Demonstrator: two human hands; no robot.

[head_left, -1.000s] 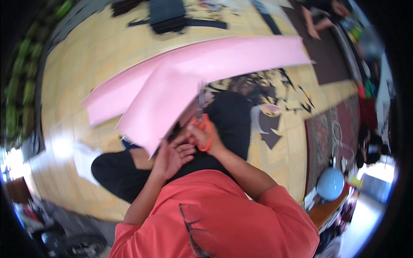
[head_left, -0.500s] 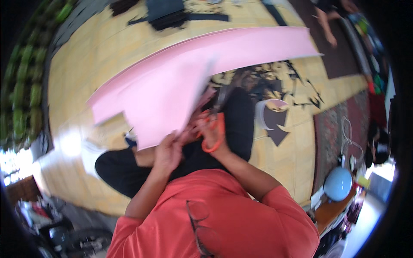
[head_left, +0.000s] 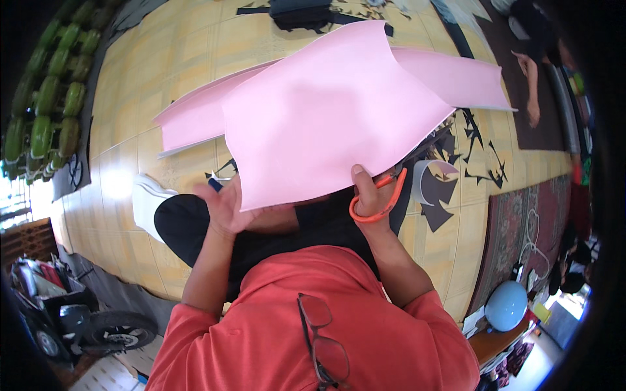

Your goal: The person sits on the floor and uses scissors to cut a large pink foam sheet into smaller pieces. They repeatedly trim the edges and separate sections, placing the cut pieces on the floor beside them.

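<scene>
A wide pink sheet (head_left: 306, 130) with curved edges is held up over my lap. My right hand (head_left: 375, 199) pinches its lower right edge, thumb on top. Orange-handled scissors (head_left: 403, 186) hang on that same hand; their blades are mostly hidden by the sheet. My left hand (head_left: 225, 205) is open at the lower left corner, thumb spread and some fingers running under the sheet. On the tiled floor beyond lies a longer pink strip (head_left: 450, 78), partly covered by the raised sheet.
Dark scraps (head_left: 479, 146) are scattered right of my lap, near a curled white-and-dark offcut (head_left: 435, 189). White cut pieces (head_left: 149, 202) lie by my left knee. A dark folded stack (head_left: 300, 16) sits at the far side. Another person's arm (head_left: 531, 91) shows at far right.
The pink sheet has come away from the long strip and is lifted and spread out. My right hand has moved right and now grips its edge; my left hand has moved left and opened.
</scene>
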